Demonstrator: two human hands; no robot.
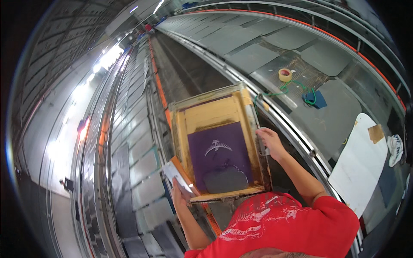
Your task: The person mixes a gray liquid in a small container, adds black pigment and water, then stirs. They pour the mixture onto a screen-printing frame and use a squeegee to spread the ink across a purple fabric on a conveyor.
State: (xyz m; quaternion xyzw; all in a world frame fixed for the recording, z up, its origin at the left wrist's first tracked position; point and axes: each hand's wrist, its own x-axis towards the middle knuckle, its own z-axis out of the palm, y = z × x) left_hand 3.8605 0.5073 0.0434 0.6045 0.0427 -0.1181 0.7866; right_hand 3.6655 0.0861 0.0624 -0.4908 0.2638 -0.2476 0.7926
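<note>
In front of my body is a screen printing frame point(251, 109), tilted, with yellowish tape round a dark purple mesh panel point(202, 146). The mesh carries a pale crest-like design and a grey patch of ink or wetness near its lower edge. My right hand point(270, 139) is closed on the frame's right side rail. At the lower left corner my left hand point(178, 193) has its fingers round a squeegee point(177, 175) with a silver holder and an orange-brown edge. The squeegee lies against the frame's left side; whether my left hand also touches the frame I cannot tell.
A long printing table point(254, 56) with grey panels runs along the right, a metal rail on its edge. On it are a tape roll point(285, 75), green cord point(307, 96), blue cloth point(318, 99) and white board point(359, 163). Another panelled table point(144, 163) stands left.
</note>
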